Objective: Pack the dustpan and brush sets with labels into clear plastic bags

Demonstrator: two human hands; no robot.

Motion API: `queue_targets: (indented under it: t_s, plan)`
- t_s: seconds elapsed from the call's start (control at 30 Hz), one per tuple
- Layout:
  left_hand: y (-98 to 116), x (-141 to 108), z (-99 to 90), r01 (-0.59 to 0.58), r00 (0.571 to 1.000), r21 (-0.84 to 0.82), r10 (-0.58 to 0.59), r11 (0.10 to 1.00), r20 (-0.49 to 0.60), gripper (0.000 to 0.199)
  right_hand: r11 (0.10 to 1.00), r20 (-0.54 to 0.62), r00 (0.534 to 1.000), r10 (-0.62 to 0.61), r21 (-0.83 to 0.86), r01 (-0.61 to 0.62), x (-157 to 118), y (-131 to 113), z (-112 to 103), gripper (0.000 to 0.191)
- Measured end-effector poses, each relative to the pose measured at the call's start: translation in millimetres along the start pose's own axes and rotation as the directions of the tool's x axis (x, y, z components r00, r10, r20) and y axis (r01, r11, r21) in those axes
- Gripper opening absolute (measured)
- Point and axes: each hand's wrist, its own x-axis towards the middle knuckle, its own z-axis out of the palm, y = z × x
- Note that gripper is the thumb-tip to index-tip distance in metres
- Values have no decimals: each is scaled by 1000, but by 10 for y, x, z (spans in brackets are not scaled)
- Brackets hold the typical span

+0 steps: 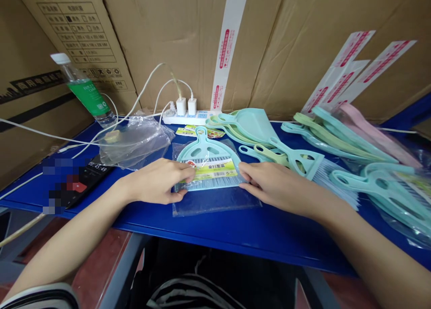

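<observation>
A light-blue dustpan and brush set [203, 153] lies on the blue table in front of me, inside a clear plastic bag [215, 205]. Across its bristles sits a yellow-green label card [220, 169] with printed text and a barcode. My left hand [161, 179] pinches the set's left side, thumb below and fingers curled over the card's end. At the right edge my right hand [266, 183] grips the set in the same way, fingers closed. The bag's lower part spreads flat toward the table's front edge.
Loose dustpans [254, 122] and brushes [299, 161] lie to the right, with bagged sets [397, 187] beyond. Behind stand a power strip [190, 118] and cardboard boxes [188, 39]. On the left are empty plastic bags [138, 143], a bottle [85, 93], cables and a phone [89, 176].
</observation>
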Motion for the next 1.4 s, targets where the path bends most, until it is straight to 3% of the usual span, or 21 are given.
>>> queue_targets:
  t_s: [0.3,0.57,0.7,0.8,0.93,1.17,1.4]
  plan:
    - [-3,14,-1,-9,1000,-84,10,996,14,13,1000,-10,1000,-19,14,19,2,16,19,29]
    - [-18,-25,-36,-44,999,-2,44,999,31,12,993,28,995,-98,64,96,-43,15,-5,22]
    - [-16,-33,-37,-52,998,-8,52,999,36,12,998,77,995,-60,37,58,-58,-12,-20,21]
    - [-7,-30,-26,-47,998,-21,48,999,34,14,1000,42,999,-21,-10,22,-51,-34,-21,15]
    - [-11,-27,-14,-61,998,-26,62,998,28,22,997,-31,997,-73,-7,73,-37,-43,-14,7]
    - [-43,-34,-23,-85,995,-38,87,996,56,19,983,-115,981,-155,77,165,-38,-37,-14,18]
    - [-20,-40,-24,-63,996,-60,66,996,54,15,973,-53,978,-204,96,208,-24,-28,-10,23]
